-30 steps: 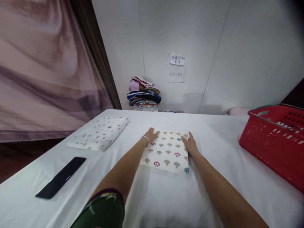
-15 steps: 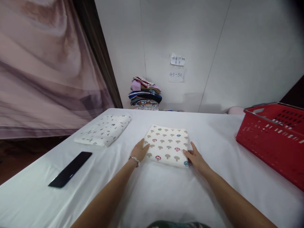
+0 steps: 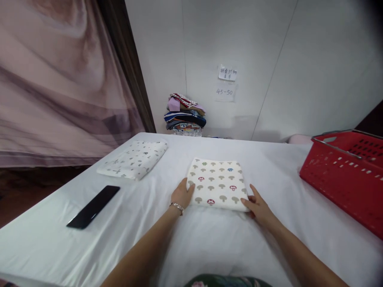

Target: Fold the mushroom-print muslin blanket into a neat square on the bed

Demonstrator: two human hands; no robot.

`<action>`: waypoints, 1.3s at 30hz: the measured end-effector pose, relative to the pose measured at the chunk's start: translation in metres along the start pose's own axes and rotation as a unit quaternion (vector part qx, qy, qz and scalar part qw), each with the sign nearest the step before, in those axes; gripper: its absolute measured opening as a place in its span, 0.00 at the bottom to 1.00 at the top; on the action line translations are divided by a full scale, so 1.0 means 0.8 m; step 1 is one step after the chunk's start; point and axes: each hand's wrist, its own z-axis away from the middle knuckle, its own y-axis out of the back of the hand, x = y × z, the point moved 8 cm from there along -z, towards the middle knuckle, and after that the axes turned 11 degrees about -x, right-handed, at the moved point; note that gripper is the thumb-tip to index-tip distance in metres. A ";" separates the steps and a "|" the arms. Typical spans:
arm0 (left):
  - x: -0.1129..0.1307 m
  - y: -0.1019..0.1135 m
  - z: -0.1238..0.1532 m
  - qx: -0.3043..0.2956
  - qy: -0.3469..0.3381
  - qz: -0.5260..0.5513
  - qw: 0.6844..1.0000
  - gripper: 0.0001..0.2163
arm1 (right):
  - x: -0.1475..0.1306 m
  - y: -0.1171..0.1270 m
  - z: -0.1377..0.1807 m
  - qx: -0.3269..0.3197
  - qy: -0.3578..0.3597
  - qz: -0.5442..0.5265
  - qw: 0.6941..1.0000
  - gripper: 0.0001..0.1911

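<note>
A folded cream cloth with a mushroom print [image 3: 218, 183] lies flat in the middle of the white table [image 3: 209, 247]. My left hand [image 3: 182, 195], with a bracelet at the wrist, holds the cloth's near left corner, thumb on top. My right hand [image 3: 257, 205] grips the near right corner, fingers curled at the edge. Both forearms reach in from the bottom of the view.
A second folded cloth with small grey marks [image 3: 134, 159] lies at the far left. A black phone [image 3: 93, 206] lies near the left edge. A red plastic basket [image 3: 344, 175] stands at the right. A pile of folded clothes [image 3: 184, 116] sits by the wall.
Both hands have slid from the cloth's far corners back along its sides to its near corners. The view has shifted slightly.
</note>
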 end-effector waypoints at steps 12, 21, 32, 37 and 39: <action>0.055 -0.016 -0.002 0.012 -0.161 -0.147 0.976 0.26 | -0.081 -0.072 0.002 -0.031 0.214 0.461 0.861 0.29; 0.037 -0.027 -0.008 0.004 -0.171 -0.108 0.979 0.26 | -0.051 -0.083 -0.009 -0.056 0.196 0.494 0.845 0.29; 0.001 -0.004 -0.013 0.099 -0.104 0.075 0.987 0.21 | -0.024 0.025 -0.078 0.094 0.023 0.066 0.993 0.36; -0.007 -0.004 -0.017 0.069 -0.070 0.103 0.990 0.23 | -0.025 0.023 -0.095 0.072 -0.014 -0.019 0.997 0.44; -0.007 -0.006 -0.018 0.062 -0.066 0.097 0.991 0.24 | -0.030 0.019 -0.098 0.064 -0.028 -0.022 0.997 0.46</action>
